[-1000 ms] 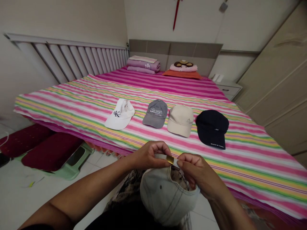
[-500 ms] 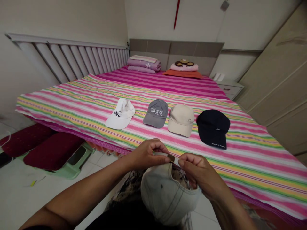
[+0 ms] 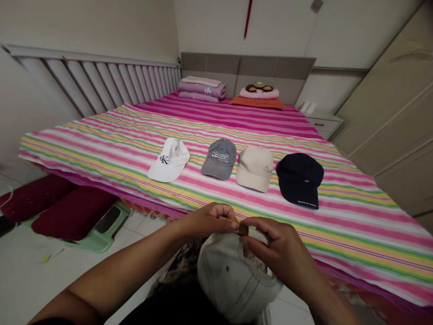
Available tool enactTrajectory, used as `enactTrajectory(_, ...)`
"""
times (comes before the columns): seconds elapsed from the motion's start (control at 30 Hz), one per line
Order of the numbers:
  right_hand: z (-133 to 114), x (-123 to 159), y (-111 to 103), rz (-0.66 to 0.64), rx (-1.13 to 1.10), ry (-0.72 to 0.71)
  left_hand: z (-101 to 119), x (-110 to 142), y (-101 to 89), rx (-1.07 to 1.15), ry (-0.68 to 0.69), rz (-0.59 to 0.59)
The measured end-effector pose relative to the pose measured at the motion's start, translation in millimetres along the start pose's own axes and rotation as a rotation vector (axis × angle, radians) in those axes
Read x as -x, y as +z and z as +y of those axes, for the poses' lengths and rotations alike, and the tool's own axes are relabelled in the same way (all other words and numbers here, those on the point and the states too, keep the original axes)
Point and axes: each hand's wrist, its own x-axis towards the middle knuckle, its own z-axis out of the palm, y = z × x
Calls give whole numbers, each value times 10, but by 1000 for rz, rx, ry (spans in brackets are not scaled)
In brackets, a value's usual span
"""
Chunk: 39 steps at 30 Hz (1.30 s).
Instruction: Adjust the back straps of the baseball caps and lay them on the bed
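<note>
A pale beige cap (image 3: 230, 280) rests low in front of me, its back facing up. My left hand (image 3: 208, 221) pinches the cap's rear strap from the left. My right hand (image 3: 275, 250) pinches the same strap from the right, and a small brass buckle (image 3: 242, 229) shows between the fingertips. On the striped bed (image 3: 111, 144) beyond lie a white cap (image 3: 169, 160), a grey cap (image 3: 219, 159), a cream cap (image 3: 255, 168) and a dark navy cap (image 3: 299, 179) in a row.
Folded purple bedding (image 3: 202, 89) and a pink pillow on an orange one (image 3: 259, 95) sit at the headboard. Dark red cushions on a green stool (image 3: 72, 216) stand on the floor at left. A wardrobe (image 3: 395, 113) fills the right.
My two hands have drawn closer together on the strap, and the buckle now sits almost hidden between the fingertips. The caps on the bed have not moved.
</note>
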Motion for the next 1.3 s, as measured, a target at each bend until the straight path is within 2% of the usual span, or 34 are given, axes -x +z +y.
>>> enactTrajectory(0.2, -20, 24, 40, 35, 139, -92, -30, 4, 7, 101, -1, -36)
enactTrajectory(0.67, -25, 35, 64, 62, 200, -177, -47, 8, 21, 135, -14, 1)
enactTrajectory(1.03, -41, 12, 58, 74, 169, -142, 2, -16, 22, 219, -4, 11)
enactTrajectory(1.1, -40, 6, 63, 52, 139, -125, 36, -31, 12, 218, 0, -9)
enactTrajectory(1.17, -28, 0, 63, 30, 67, -82, 71, -45, -1, 164, -56, -90)
enactTrajectory(1.23, 9, -6, 53, -6, -98, 13, 91, -56, -18, 97, -142, -178)
enactTrajectory(1.3, 73, -10, 31, -73, -364, 154, 89, -62, -38, 76, -192, -195)
